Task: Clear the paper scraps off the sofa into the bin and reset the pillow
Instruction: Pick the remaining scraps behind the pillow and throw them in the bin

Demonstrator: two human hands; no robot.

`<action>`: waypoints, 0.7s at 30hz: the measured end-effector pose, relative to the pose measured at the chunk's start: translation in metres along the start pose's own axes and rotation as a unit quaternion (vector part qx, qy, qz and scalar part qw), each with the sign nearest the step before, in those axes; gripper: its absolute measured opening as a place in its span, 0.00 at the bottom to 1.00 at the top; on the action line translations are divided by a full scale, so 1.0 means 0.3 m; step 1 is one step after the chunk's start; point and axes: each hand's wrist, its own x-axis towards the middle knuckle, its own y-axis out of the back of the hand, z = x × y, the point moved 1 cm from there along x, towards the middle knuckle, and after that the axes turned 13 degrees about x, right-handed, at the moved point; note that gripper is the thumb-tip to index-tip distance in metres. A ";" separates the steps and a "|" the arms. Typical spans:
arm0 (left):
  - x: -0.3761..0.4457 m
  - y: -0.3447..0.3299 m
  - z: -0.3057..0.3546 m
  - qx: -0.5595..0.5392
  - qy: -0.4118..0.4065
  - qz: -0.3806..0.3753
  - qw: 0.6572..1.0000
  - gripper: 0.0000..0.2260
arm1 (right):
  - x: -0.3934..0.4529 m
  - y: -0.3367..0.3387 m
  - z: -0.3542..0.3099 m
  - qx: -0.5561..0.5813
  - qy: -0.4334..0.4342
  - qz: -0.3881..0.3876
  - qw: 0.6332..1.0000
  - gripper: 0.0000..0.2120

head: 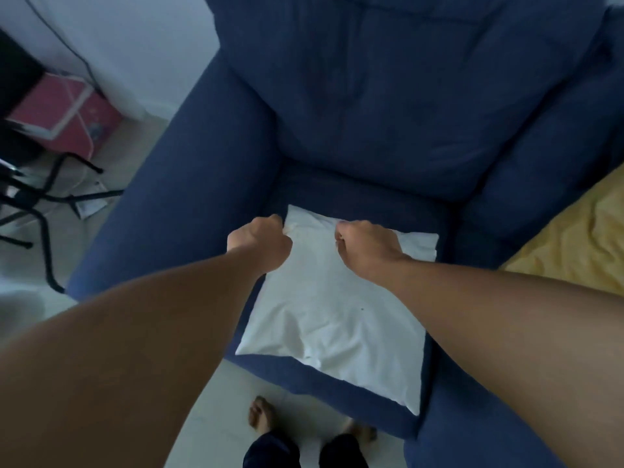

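Note:
A white square pillow (332,315) lies flat on the seat of a dark blue sofa (371,106), its near corner over the seat's front edge. My left hand (260,243) is closed on the pillow's far left corner. My right hand (366,246) is closed on the pillow's far edge, a little to the right of the left hand. Both arms reach forward from the bottom of the view. I see no paper scraps on the visible seat and no bin.
The sofa's left armrest (175,204) and right armrest (479,417) flank the seat. A yellow cloth (580,244) lies at the right. A pink box (64,109) and black chair legs (44,197) stand on the pale floor at left. My feet (260,415) are near the sofa's front.

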 end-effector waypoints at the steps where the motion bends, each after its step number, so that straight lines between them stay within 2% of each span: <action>1: -0.017 -0.012 -0.051 -0.010 0.012 -0.005 1.000 0.10 | 0.004 -0.020 -0.032 -0.006 0.007 -0.006 1.000 0.08; 13: -0.288 -0.334 -0.584 -0.102 0.132 -0.053 0.985 0.06 | -0.013 -0.378 -0.541 -0.045 0.098 -0.100 0.989 0.07; 18: -0.419 -0.513 -0.790 -0.119 0.158 -0.060 0.978 0.13 | -0.072 -0.580 -0.754 -0.054 0.132 -0.151 0.978 0.07; 21: -0.484 -0.616 -0.912 -0.129 0.186 -0.068 0.972 0.13 | -0.111 -0.685 -0.869 -0.047 0.150 -0.186 0.970 0.07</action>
